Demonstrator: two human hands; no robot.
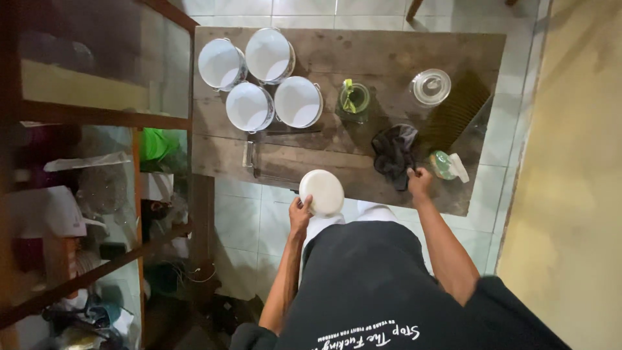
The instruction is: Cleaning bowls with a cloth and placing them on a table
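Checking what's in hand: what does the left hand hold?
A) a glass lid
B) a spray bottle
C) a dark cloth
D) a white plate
D: the left hand grips the white plate at its edge, while the right hand is on the dark cloth.

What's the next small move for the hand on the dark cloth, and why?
Probably lift the dark crumpled cloth toward the round white plate. The right hand already grips the cloth's near end on the wooden table, while the left hand holds the plate tilted at the table's edge, face exposed.
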